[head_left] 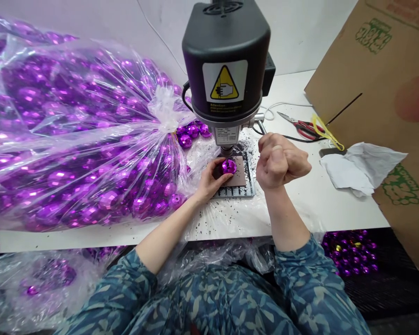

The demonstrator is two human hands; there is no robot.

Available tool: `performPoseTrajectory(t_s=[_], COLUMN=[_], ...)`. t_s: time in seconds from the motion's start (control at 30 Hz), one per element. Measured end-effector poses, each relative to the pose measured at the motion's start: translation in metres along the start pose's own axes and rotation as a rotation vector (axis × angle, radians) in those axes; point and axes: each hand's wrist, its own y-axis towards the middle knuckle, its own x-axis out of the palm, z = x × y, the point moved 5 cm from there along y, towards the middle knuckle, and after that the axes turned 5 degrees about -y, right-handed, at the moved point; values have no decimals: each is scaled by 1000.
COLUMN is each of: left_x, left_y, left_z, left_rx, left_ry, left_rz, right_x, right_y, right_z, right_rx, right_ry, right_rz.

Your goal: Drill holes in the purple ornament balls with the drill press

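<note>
A small shiny purple faceted ball (229, 166) rests on a brown board under the chuck of a black bench drill press (226, 51). My left hand (211, 179) pinches this ball from the left between thumb and fingers. The chuck (226, 151) sits right above the ball; whether the bit touches it I cannot tell. Closed in a fist, my right hand (279, 160) is at the end of the press's metal lever (260, 124), wrapped round its hidden grip. The brown board (239, 177) lies on the slotted metal base (249, 190), with dark shavings around it.
A large clear bag (73, 135) of purple balls fills the left of the white table (286, 209). Several loose balls (193, 131) lie behind the base. Rightward are red-handled pliers (305, 130), yellow scissors (326, 132), crumpled paper (356, 170) and a cardboard box (380, 93).
</note>
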Motion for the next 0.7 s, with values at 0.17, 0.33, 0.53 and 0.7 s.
performPoseTrajectory(t_s=[0.17, 0.33, 0.53, 0.7], left_x=[2, -2, -20, -58], left_y=[-1, -1, -40, -61], left_z=[-3, 0, 46, 84], left_rx=[-40, -66, 91, 395], left_ry=[-24, -81, 84, 274], left_rz=[-2, 91, -19, -105], right_x=[19, 47, 51, 53], right_y=[35, 73, 79, 78], right_z=[3, 13, 27, 30], right_rx=[312, 454, 566, 566], right_ry=[-193, -145, 16, 33], right_rz=[19, -48, -24, 22])
